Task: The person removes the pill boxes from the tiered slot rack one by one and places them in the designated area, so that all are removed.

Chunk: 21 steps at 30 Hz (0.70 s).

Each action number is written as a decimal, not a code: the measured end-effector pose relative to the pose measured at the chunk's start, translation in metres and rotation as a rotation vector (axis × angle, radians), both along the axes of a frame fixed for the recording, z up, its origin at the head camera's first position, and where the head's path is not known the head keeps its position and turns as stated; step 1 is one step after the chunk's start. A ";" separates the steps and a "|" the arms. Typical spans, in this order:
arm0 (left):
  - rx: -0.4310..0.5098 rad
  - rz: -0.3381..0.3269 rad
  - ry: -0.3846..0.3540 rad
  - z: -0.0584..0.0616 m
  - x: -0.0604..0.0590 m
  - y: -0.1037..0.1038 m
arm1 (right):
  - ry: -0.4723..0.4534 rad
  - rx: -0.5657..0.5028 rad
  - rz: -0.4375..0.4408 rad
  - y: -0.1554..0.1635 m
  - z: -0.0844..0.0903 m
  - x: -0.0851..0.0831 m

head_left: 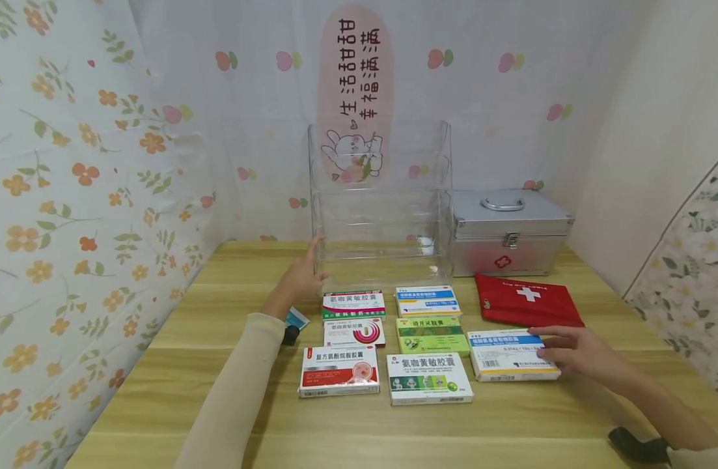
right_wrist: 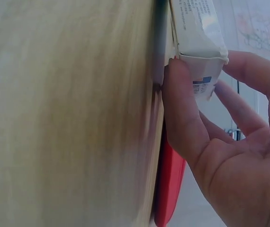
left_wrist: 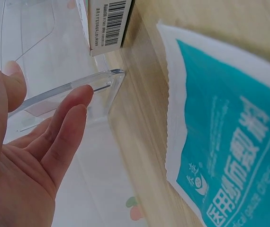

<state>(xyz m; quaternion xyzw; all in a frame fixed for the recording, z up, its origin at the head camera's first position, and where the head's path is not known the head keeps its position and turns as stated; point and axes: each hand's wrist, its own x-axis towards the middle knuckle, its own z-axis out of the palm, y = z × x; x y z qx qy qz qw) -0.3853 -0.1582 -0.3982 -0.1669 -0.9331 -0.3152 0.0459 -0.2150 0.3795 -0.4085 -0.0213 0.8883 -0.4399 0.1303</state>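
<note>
**A:** Left hand [head_left: 303, 277] was up at the clear acrylic tiered rack [head_left: 382, 202], fingers straight and relaxed, resting against its left front edge. The wrist view showed the fingertips [left_wrist: 80, 101] right on the transparent lip, gripping nothing.

**B:** And the right hand [head_left: 572, 352]?

**A:** That one was on the white medicine box with the blue stripe [head_left: 511, 355], the one lying at the right end of the group on the wooden tabletop [head_left: 218, 404]. Its thumb [right_wrist: 184, 113] pressed one corner of the end flap and the fingers curled behind the box. I'd have called it a grip just forming, the box not yet lifted.

**B:** So which step did you read it as?

**A:** Picking up that box while the other hand steadied the rack, I judged. The rack's shelves looked bare; six more boxes lay in two columns just left of this one, including the red and white box [head_left: 338, 371] nearest the camera.

**B:** What did the next move call for?

**A:** A firmer pinch across the box's short end, then a lift clear of the red first-aid pouch [head_left: 525, 301] lying just behind it. The silver metal case [head_left: 508, 231] stood right beside the rack, so any carry needed to pass in front of it.

**B:** Anything near the left arm?

**A:** A teal gauze-dressing packet [left_wrist: 225, 137] lay flat under the wrist, untouched.
</note>
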 end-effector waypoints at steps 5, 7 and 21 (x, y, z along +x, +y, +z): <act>-0.001 0.001 0.009 0.002 0.003 0.003 | 0.002 0.009 0.004 0.000 0.001 0.003; -0.004 0.006 0.008 0.002 0.004 0.002 | 0.010 0.019 0.005 -0.002 0.001 0.004; -0.018 0.014 0.006 0.003 0.004 0.002 | 0.030 0.041 -0.013 -0.012 0.003 0.006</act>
